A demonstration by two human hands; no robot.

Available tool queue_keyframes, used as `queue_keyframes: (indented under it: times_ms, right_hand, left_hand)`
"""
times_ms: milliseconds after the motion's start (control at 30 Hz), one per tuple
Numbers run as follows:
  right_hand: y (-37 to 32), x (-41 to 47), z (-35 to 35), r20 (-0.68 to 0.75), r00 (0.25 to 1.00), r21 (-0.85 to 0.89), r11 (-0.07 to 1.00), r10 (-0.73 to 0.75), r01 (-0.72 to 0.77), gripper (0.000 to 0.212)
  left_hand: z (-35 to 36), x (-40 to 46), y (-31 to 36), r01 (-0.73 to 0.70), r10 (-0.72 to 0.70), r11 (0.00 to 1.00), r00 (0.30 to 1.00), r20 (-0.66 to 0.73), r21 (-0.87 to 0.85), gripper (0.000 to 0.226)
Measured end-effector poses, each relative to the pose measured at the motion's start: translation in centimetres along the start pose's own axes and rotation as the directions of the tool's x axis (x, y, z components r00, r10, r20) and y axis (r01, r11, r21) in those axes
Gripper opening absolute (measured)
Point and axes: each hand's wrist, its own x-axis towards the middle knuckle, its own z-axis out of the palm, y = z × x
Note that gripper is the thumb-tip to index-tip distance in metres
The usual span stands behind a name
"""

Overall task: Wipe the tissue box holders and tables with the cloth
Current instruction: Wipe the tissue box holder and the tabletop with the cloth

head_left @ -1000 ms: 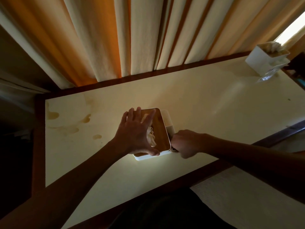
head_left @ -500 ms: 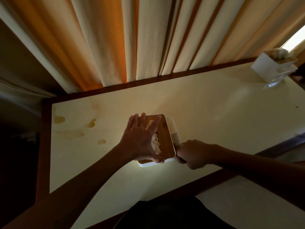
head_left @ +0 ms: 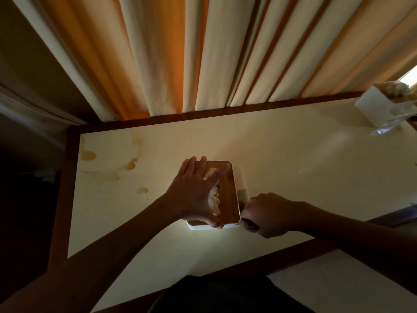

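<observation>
A white tissue box holder (head_left: 241, 188) with a wooden lid and a tissue poking out stands in the middle of the cream table (head_left: 293, 159). My left hand (head_left: 194, 195) lies on the lid with its fingers spread and its thumb at the near edge. My right hand (head_left: 268, 214) is curled into a fist against the holder's right near corner. It grips the cloth (head_left: 249, 225), of which only a dark bit shows under the fingers. A second white tissue box holder (head_left: 376, 107) stands at the table's far right corner.
Brownish stains (head_left: 132, 164) mark the table's left part. A clear glass item (head_left: 388, 127) lies beside the far holder. Striped curtains (head_left: 203, 53) hang just behind the table's dark wooden rim (head_left: 203, 115). Another cream surface (head_left: 338, 283) lies near right.
My right hand has slid a little toward me along the holder's right side to its near corner. My left hand has stayed on the lid. The camera has shifted slightly.
</observation>
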Motion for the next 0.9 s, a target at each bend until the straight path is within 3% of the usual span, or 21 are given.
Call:
queue_keyframes:
  times_ms: [133,233,333,400,500,600,667,733,800,833,900]
  right_hand:
    - [-0.7,1.2,0.9,0.076,0.994,0.096,0.992,0.075,-0.082,0.014]
    - [-1.7,2.1,2.2,0.036,0.994,0.249,0.962,0.104,-0.110,0.010]
    - [-3.0,1.5,1.9,-0.017,0.996,0.498,0.864,0.092,-0.071,0.021]
    - [-3.6,0.5,1.3,-0.058,0.994,0.735,0.678,0.091,-0.019,0.013]
    - [-3.8,-1.5,0.3,-0.122,0.982,0.965,0.247,0.143,0.084,0.004]
    - [-3.1,-3.1,-0.2,-0.070,0.952,0.984,-0.136,0.297,0.115,0.017]
    - [-2.4,-3.9,0.1,-0.037,0.914,0.959,-0.244,0.404,0.146,0.022]
    - [-2.5,-4.4,0.7,-0.103,0.872,0.954,-0.200,0.479,0.223,0.022]
    - [-3.5,-4.4,1.8,-0.320,0.748,0.920,0.002,0.581,0.392,0.024]
    - [-4.3,-4.3,2.4,-0.503,0.613,0.844,0.193,0.609,0.501,0.026]
    - [-5.2,-3.2,4.4,-0.809,0.346,0.583,0.567,0.476,0.582,0.039]
  left_hand:
    - [0.3,0.1,-0.5,-0.025,0.025,1.000,1.000,-0.008,0.004,0.140]
    - [0.2,0.4,-2.0,-0.073,0.072,0.996,0.997,0.009,0.043,0.139]
    - [-0.2,-0.3,-4.6,-0.074,0.074,0.997,0.997,0.013,-0.009,0.136]
    - [-0.5,-1.0,-6.7,-0.011,0.006,0.995,0.998,-0.059,-0.098,0.133]
    - [-0.4,-2.4,-8.5,0.114,-0.147,0.959,0.983,-0.114,-0.261,0.126]
    - [0.5,-4.1,-7.9,0.187,-0.262,0.872,0.959,-0.108,-0.453,0.120]
    - [1.6,-4.8,-6.7,0.195,-0.299,0.807,0.949,-0.102,-0.557,0.122]
    - [2.4,-5.1,-5.1,0.192,-0.310,0.765,0.946,-0.092,-0.614,0.125]
    - [2.9,-4.9,-3.3,0.171,-0.282,0.762,0.956,-0.082,-0.624,0.128]
    - [3.0,-4.6,-2.6,0.153,-0.255,0.770,0.964,-0.079,-0.619,0.130]
    - [3.2,-3.9,-1.6,0.111,-0.208,0.776,0.974,-0.085,-0.621,0.132]
